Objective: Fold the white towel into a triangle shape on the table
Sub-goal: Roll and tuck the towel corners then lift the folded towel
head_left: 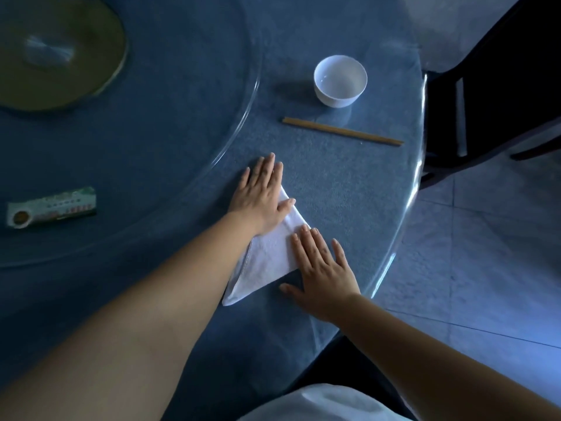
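Note:
The white towel lies flat on the blue table in a triangle shape, one point toward me at the lower left. My left hand rests palm down on its far corner, fingers spread, thumb on the cloth. My right hand lies flat with fingers apart on the towel's right corner and the table beside it. Neither hand grips the cloth. Part of the towel's far edge is hidden under my left hand.
A white bowl stands at the back right, with a pair of wooden chopsticks in front of it. A glass turntable carries a green-and-white packet. A dark chair stands past the table's right edge.

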